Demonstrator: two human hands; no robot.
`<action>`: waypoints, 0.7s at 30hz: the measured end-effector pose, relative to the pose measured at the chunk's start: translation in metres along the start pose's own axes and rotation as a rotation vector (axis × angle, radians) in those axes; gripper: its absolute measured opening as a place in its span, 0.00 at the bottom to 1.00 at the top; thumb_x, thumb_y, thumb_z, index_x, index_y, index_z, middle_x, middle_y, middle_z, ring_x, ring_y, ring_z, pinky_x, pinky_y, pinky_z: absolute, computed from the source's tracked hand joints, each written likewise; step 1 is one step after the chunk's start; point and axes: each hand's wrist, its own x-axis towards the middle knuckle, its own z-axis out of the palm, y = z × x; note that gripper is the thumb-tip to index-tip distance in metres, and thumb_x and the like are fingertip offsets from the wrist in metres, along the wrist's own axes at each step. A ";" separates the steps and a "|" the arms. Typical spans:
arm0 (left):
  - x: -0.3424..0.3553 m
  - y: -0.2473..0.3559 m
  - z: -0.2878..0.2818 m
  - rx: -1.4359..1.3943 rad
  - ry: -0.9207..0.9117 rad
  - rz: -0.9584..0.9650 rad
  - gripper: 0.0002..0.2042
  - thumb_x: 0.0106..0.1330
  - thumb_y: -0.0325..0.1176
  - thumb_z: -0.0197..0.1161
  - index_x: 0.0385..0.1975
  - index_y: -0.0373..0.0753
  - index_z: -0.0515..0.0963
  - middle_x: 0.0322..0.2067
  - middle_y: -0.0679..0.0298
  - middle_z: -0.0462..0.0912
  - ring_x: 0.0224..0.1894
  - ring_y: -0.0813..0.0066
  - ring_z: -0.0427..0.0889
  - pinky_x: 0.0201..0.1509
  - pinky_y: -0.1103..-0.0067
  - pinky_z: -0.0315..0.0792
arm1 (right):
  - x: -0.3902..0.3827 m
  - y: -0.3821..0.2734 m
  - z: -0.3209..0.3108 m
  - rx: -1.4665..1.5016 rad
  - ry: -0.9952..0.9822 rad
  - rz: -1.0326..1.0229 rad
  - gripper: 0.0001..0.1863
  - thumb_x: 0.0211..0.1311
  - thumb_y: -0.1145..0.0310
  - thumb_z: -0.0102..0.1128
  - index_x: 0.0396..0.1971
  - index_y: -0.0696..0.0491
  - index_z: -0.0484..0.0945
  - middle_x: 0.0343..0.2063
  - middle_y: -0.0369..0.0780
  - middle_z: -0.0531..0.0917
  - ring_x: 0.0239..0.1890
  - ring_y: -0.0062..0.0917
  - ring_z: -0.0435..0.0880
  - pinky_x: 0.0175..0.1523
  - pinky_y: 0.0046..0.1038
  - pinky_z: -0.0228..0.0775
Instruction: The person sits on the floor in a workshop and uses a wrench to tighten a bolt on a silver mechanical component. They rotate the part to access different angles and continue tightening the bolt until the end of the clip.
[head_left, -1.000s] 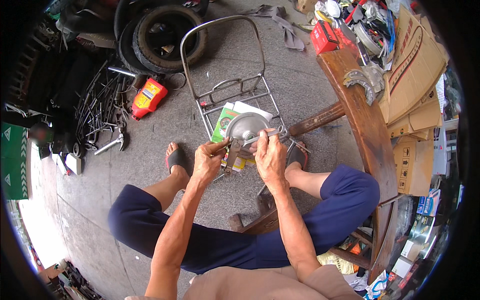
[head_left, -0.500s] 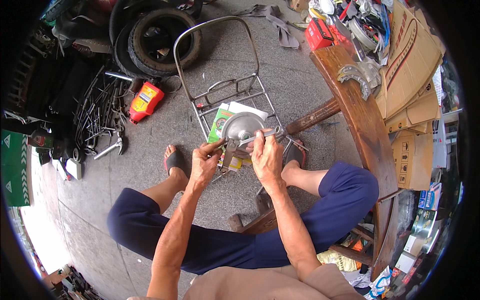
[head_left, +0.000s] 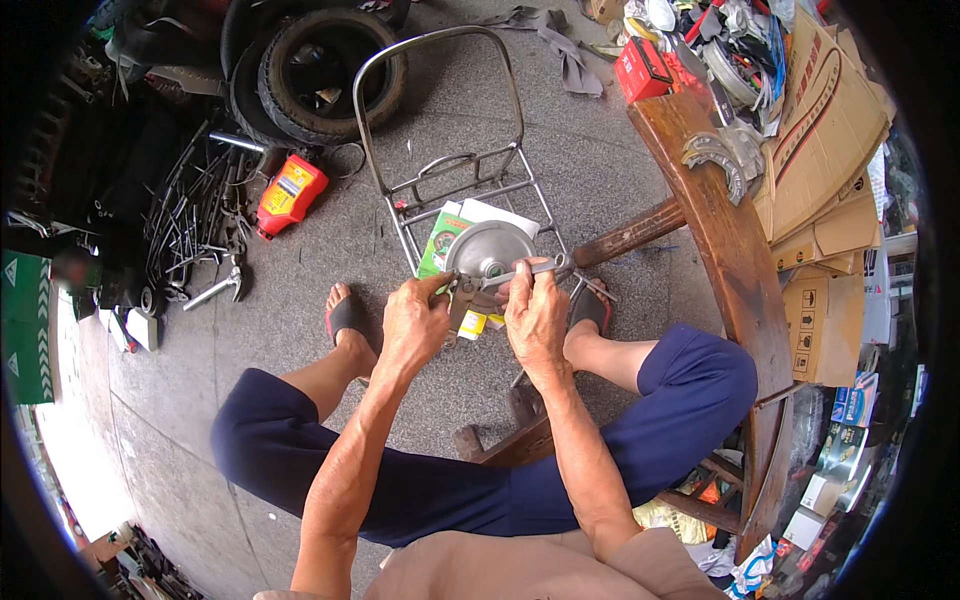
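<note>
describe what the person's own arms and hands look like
The left hand and right hand are bare, with no gloves or watch visible. Both forearms are uncovered too. A plain tan short sleeve shows on the right side.

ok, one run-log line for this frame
left hand: at near edge of round metal part | right hand: holding wrench | around: metal rack, red bottle, hammer

Bright light comes from the left, where the floor (head_left: 190, 430) burns out to white near the rim. Clutter upper left (head_left: 60, 150) sinks into shadow. The metal disc (head_left: 490, 243) gleams softly, fairly sharp. Fisheye bending curves the outer edges; black fills all 4 corners.
</note>
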 end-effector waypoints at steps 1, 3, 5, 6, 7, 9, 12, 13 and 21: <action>0.001 0.004 -0.001 0.027 -0.008 0.014 0.15 0.57 0.27 0.58 0.44 0.38 0.83 0.31 0.42 0.82 0.35 0.49 0.84 0.42 0.66 0.76 | 0.000 0.000 -0.001 -0.007 0.002 -0.001 0.10 0.74 0.68 0.46 0.40 0.61 0.70 0.21 0.44 0.82 0.24 0.31 0.87 0.26 0.30 0.78; 0.006 0.002 -0.002 0.084 -0.024 0.063 0.15 0.57 0.28 0.59 0.44 0.37 0.83 0.31 0.42 0.82 0.36 0.49 0.85 0.42 0.66 0.77 | 0.001 -0.002 0.000 -0.027 0.010 -0.016 0.10 0.74 0.68 0.46 0.39 0.60 0.70 0.21 0.44 0.82 0.24 0.31 0.87 0.26 0.30 0.78; 0.011 -0.003 -0.003 0.142 -0.047 0.128 0.16 0.58 0.30 0.60 0.46 0.35 0.82 0.29 0.43 0.83 0.32 0.55 0.86 0.40 0.69 0.77 | 0.001 -0.001 0.001 -0.057 0.021 -0.038 0.10 0.73 0.68 0.46 0.39 0.60 0.70 0.21 0.44 0.82 0.24 0.32 0.87 0.26 0.31 0.77; 0.012 -0.002 -0.004 0.128 -0.064 0.108 0.16 0.58 0.30 0.60 0.45 0.35 0.82 0.29 0.43 0.83 0.32 0.55 0.86 0.39 0.69 0.77 | 0.001 -0.001 0.001 -0.060 0.019 -0.037 0.09 0.73 0.68 0.47 0.39 0.60 0.70 0.21 0.44 0.82 0.24 0.32 0.86 0.26 0.31 0.77; 0.013 -0.001 -0.006 0.114 -0.082 0.088 0.16 0.58 0.30 0.60 0.45 0.35 0.82 0.29 0.44 0.83 0.32 0.56 0.86 0.39 0.69 0.77 | 0.001 -0.003 0.000 -0.064 0.018 -0.037 0.09 0.73 0.68 0.47 0.39 0.60 0.70 0.21 0.44 0.82 0.24 0.32 0.86 0.26 0.31 0.77; 0.013 -0.001 -0.008 0.089 -0.102 0.078 0.15 0.57 0.29 0.60 0.45 0.34 0.82 0.29 0.43 0.83 0.31 0.58 0.86 0.38 0.70 0.76 | 0.001 -0.007 -0.001 -0.033 0.018 -0.019 0.09 0.72 0.69 0.48 0.39 0.60 0.71 0.21 0.46 0.81 0.24 0.36 0.85 0.26 0.35 0.75; 0.014 -0.008 -0.006 0.048 -0.102 0.107 0.15 0.57 0.28 0.60 0.44 0.34 0.82 0.28 0.44 0.83 0.30 0.59 0.86 0.37 0.70 0.76 | 0.001 -0.007 0.000 -0.003 0.026 -0.006 0.08 0.70 0.70 0.50 0.40 0.60 0.71 0.21 0.51 0.80 0.24 0.46 0.83 0.25 0.42 0.72; 0.013 -0.009 -0.006 0.034 -0.096 0.110 0.14 0.57 0.27 0.59 0.44 0.34 0.83 0.28 0.45 0.84 0.30 0.58 0.86 0.38 0.69 0.76 | 0.001 -0.005 0.002 -0.036 0.027 -0.029 0.08 0.70 0.70 0.50 0.40 0.60 0.71 0.21 0.51 0.80 0.24 0.46 0.82 0.26 0.42 0.72; 0.015 -0.054 0.014 -0.364 -0.079 0.106 0.16 0.60 0.21 0.63 0.48 0.43 0.83 0.28 0.62 0.82 0.30 0.82 0.75 0.35 0.80 0.70 | 0.005 0.000 0.003 0.017 0.009 0.024 0.08 0.69 0.71 0.51 0.40 0.60 0.71 0.21 0.51 0.80 0.24 0.47 0.83 0.26 0.42 0.73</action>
